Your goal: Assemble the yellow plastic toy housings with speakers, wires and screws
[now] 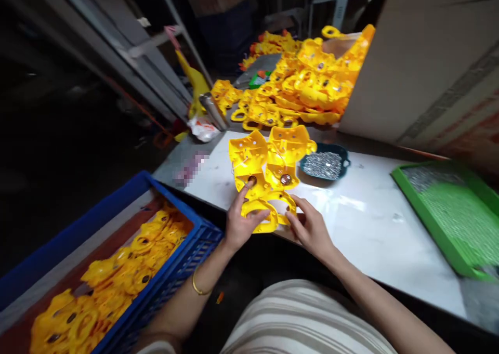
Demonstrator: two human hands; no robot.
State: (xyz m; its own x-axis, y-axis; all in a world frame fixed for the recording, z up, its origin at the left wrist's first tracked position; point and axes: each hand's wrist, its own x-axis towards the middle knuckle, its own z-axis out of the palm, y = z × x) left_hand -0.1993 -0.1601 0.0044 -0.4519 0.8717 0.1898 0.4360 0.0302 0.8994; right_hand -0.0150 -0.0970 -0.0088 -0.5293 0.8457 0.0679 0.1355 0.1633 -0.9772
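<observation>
Two hollow yellow plastic toy shells lie side by side at the table's near edge, their insides facing up. Each has a ring-shaped handle at its near end and a round metallic part inside. My left hand (240, 220) grips the left shell (249, 154), thumb over its ring and a finger by the round part. The right shell (286, 154) is held at the side of its ring by my right hand (310, 226), between thumb and fingers. A thin wire shows inside the right shell. Just right of the shells stands a dark teal basket (345, 173) of small silvery pieces (323, 165).
A heap of yellow shells (307, 89) covers the table's back, beside a cardboard panel (413, 68). A green tray (423, 221) with small metallic pieces sits right. At left, a blue crate (187, 213) holds yellow shells (125, 276). A silver cylinder (213, 110) stands at the back left.
</observation>
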